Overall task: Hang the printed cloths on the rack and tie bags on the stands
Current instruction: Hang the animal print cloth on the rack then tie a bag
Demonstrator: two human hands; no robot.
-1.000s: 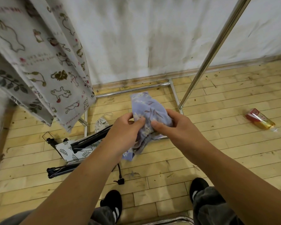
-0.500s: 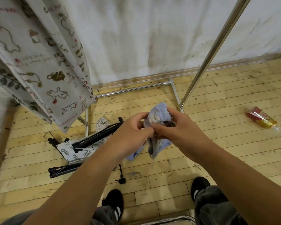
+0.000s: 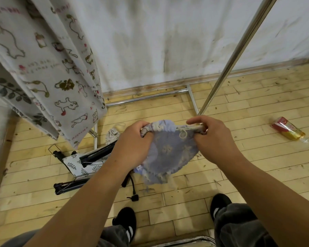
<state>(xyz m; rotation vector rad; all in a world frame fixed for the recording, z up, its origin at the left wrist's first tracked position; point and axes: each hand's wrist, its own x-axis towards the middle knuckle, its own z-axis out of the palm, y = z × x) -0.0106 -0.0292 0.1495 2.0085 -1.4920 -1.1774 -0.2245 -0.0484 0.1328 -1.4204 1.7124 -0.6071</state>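
Bunched between the hands half a second ago, the pale blue floral drawstring bag [image 3: 169, 150] now hangs stretched open above the wooden floor [image 3: 257, 166], left hand [image 3: 132, 145] and right hand [image 3: 214, 138] fingers clamped on its gathered mouth, ready for tying on a stand.

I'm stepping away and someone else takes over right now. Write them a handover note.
Left hand: grip shut on the left end of the blue drawstring bag mouth.
Right hand: grip shut on the right end, by the cord.
The bag is held stretched between both hands above the floor.
Done: printed cloths hang on the rack at left.
Left: tie this bag on; black stands lie folded on the floor with a leaf-print bag.
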